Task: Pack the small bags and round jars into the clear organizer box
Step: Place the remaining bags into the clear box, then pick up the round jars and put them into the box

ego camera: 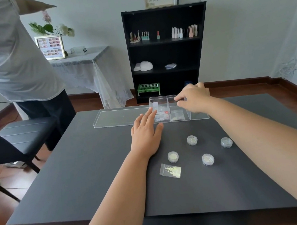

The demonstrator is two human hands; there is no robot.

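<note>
Room: pale walls, wood floor, black shelf unit (166,53) at far centre w/ polish bottles, cloth-covered side table far left, second person (8,55) standing far left. Work surface is a dark grey table (77,178). Far-centre on it sits a long clear tray (118,117), and the clear organizer box (169,109) stands at its right end, long axis left-right; a few small bags already inside its near compartments. Left hand (145,131) lies flat, fingers spread, touching the box's left side, empty. Right hand (193,99) is over the box's right part, fingertips pinched together; can't tell if they hold anything. Still loose: one small bag (170,170) and four round jars (207,159), all on the near side of both hands, well apart from the box. Judgement: the right hand is nearer to most jars, the bag sits roughly between the arms.
</note>
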